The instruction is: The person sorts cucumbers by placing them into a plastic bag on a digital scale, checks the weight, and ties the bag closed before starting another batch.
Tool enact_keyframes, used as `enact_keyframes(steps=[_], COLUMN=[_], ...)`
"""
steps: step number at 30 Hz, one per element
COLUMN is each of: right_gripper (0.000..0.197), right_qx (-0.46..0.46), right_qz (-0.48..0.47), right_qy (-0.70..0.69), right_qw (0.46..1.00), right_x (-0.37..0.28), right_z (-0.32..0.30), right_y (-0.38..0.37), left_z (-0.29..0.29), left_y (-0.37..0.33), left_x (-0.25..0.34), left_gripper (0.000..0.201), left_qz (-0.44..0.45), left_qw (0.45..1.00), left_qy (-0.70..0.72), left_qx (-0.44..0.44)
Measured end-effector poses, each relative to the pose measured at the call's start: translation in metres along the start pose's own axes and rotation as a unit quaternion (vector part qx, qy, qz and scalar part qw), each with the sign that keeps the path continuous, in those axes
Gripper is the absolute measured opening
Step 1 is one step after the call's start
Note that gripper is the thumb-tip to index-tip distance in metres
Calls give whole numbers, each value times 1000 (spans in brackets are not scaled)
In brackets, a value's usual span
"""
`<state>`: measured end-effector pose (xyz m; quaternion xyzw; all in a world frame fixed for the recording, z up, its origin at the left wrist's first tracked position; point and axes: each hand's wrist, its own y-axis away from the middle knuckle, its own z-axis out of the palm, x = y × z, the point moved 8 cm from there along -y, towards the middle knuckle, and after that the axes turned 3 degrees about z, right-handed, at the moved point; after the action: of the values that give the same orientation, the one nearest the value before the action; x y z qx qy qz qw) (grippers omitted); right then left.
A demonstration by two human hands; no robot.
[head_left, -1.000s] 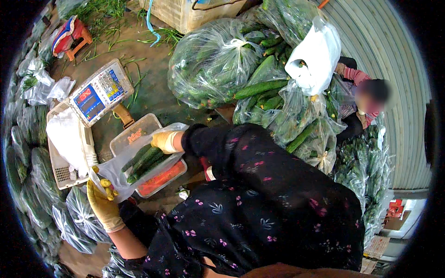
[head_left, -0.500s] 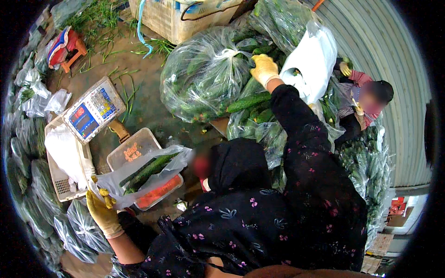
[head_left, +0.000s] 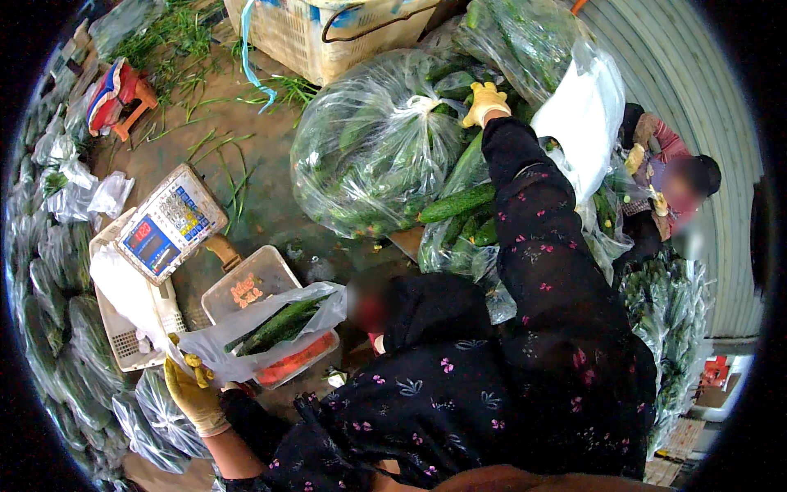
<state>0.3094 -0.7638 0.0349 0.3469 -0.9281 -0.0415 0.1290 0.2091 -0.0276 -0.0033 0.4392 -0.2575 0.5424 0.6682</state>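
Note:
My left hand (head_left: 195, 395), in a yellow glove with stained fingertips, is closed on the rim of a clear plastic bag (head_left: 215, 348). Dark green cucumbers (head_left: 279, 326) lie inside that bag, which is held over a clear tub (head_left: 297, 361) with something red in it. My right hand (head_left: 489, 105), gloved in pale yellow, is stretched out over a heap of cucumbers in opened plastic. Its fingers are apart, and I see nothing held in them. Just below it a single cucumber (head_left: 456, 204) lies on the heap. A tied clear bag of cucumbers (head_left: 369, 156) sits left of this hand.
A digital scale display (head_left: 168, 223) leans over a white basket (head_left: 135, 348). Behind stands a large cream crate (head_left: 328, 49). A person in a black head covering (head_left: 438, 310) is between my arms; another person (head_left: 668, 176) sits at right. Bagged vegetables (head_left: 78, 328) line the left.
The whole view has shifted a little. My right hand has moved farther over the heap, its fingers spreading. My left hand keeps hold of the bag.

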Motion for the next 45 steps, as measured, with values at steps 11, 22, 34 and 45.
enact_keyframes(steps=[11, 22, 34, 45], right_gripper=[39, 45, 50, 44], right_qx=[121, -13, -442, -610], right_qz=[-141, -223, -307, -488], right_qy=[-185, -693, -776, -373], right_qw=[965, 685, 328, 500], right_x=[40, -22, -110, -238], right_z=[-13, -57, -83, -33], right_y=[-36, 165, 380, 534], left_z=[-10, -3, -21, -2], left_y=[-2, 18, 51, 81], left_x=[2, 9, 14, -7], left_gripper=[45, 46, 40, 47], left_qz=[10, -4, 39, -110], left_qw=[997, 999, 993, 967], left_qy=[-58, -7, -39, 164], left_qx=[41, 44, -104, -163])
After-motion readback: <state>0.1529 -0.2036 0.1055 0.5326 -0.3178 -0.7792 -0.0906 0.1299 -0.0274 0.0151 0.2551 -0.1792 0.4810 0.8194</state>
